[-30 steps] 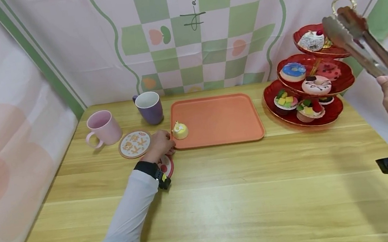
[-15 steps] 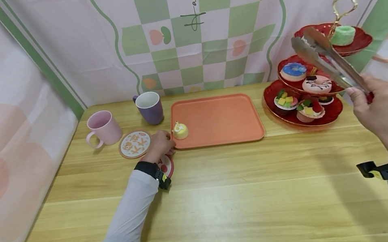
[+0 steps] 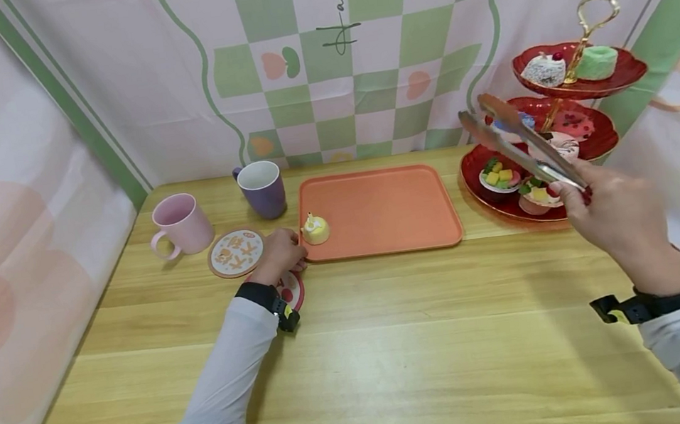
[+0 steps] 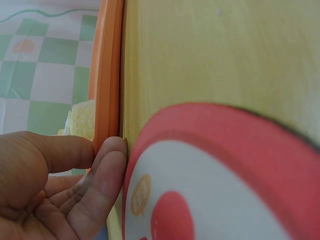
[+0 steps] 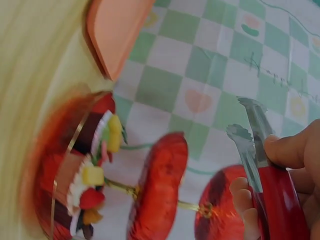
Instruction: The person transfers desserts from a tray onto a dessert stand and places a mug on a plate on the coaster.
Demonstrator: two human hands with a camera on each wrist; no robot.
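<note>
My left hand (image 3: 281, 254) pinches the left rim of an orange tray (image 3: 388, 213) between thumb and fingers. A small yellow cake (image 3: 317, 231) sits on the tray near that hand. My right hand (image 3: 628, 224) holds red-handled metal tongs (image 5: 260, 130), their tips apart with nothing between them. In the head view the tongs overlap the left side of a three-tier red cake stand (image 3: 595, 89). On its top tier are a white-dusted cake (image 3: 544, 71) and a green cake (image 3: 596, 63). The tongs partly hide the doughnuts on the middle tier. Fruit cupcakes (image 5: 92, 176) fill the bottom one.
A pink mug (image 3: 183, 225) and a purple mug (image 3: 264, 193) stand left of the tray. Nearby lie a round patterned coaster (image 3: 236, 253) and a red-rimmed coaster (image 4: 210, 165), partly under the left wrist. A printed cloth (image 3: 382, 42) hangs behind the table.
My right hand has carried the tongs left and down, from beside the top tier to in front of the middle tier. The left hand and tray have stayed put.
</note>
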